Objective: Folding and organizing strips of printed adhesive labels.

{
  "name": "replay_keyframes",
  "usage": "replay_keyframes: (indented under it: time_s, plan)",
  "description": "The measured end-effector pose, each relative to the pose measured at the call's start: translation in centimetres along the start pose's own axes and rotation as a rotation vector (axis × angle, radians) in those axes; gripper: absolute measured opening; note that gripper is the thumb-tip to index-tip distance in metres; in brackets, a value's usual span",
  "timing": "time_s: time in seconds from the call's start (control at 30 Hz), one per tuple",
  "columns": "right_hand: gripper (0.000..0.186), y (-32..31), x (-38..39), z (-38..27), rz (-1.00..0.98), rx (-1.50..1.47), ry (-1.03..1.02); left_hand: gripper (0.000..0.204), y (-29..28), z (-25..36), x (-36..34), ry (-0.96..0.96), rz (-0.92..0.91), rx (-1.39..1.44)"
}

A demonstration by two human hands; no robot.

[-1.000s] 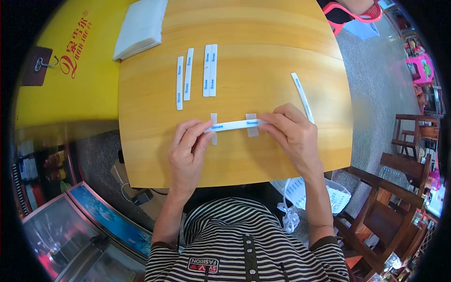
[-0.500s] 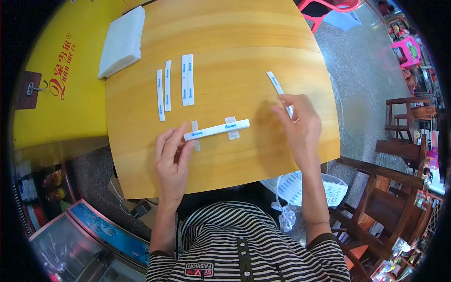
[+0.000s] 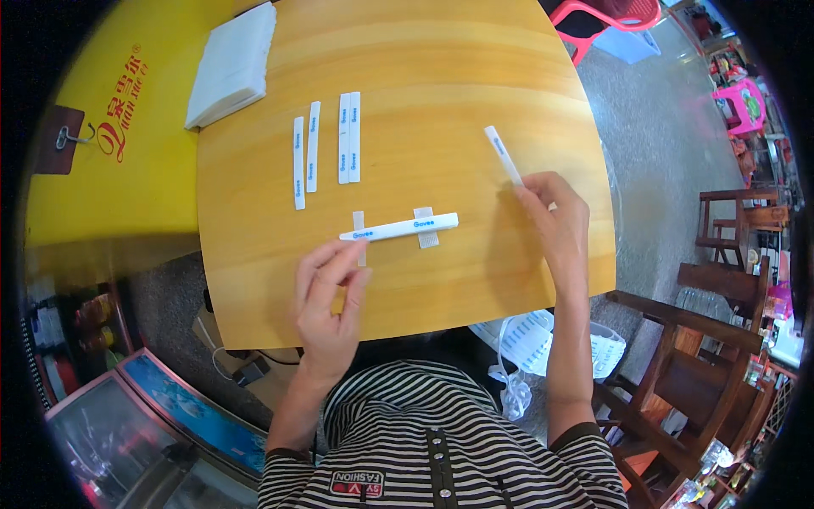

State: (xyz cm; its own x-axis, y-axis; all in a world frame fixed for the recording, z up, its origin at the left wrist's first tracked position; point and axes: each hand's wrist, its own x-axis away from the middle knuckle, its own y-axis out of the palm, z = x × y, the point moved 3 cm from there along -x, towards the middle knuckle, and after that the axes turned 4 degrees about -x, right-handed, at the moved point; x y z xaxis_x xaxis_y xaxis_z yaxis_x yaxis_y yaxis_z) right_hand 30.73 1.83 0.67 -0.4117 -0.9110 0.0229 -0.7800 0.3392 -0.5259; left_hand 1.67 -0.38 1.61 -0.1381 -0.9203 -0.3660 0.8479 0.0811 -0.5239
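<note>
My right hand (image 3: 557, 222) pinches the near end of a slim white strip (image 3: 502, 154) with blue print, over the right part of the wooden table. The strip points away and to the left. My left hand (image 3: 329, 297) has its fingers apart, just below the left end of a thicker white bar (image 3: 398, 226) with blue print. Whether a fingertip touches the bar is hard to tell. Under the bar, crossing it, are a narrow pale strip (image 3: 359, 222) at left and a wider textured white piece (image 3: 427, 239) at right.
Several similar white strips (image 3: 311, 148) lie upright at the table's left; two (image 3: 349, 140) are side by side. A stack of white tissues (image 3: 231, 68) sits at the far left corner beside a yellow cabinet (image 3: 136, 204). White baskets (image 3: 527, 343) are below the table's near edge (image 3: 441, 327).
My left hand has come away from the bar's left end, toward me. My right hand has moved right and now holds its strip by the near end. The view has shifted slightly.
</note>
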Motion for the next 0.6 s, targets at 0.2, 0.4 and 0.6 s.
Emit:
replay_keyframes:
  time_s: [0.2, 0.4, 0.6]
  plan:
    - [0.012, 0.8, 3.6, -3.2, -0.354, -0.476, 0.103, 0.024, 1.7, 1.2, 1.3, -0.261, -0.173, 0.399]
    - [0.014, 2.5, 5.8, -4.1, -0.652, -0.439, 0.163, 0.016, 3.3, 1.3, 0.9, -0.563, -0.257, 0.934]
    - [0.013, 3.6, 6.2, -6.4, -0.594, 0.062, -0.472, 0.011, 2.8, 0.8, 1.3, -0.615, -0.208, 0.965]
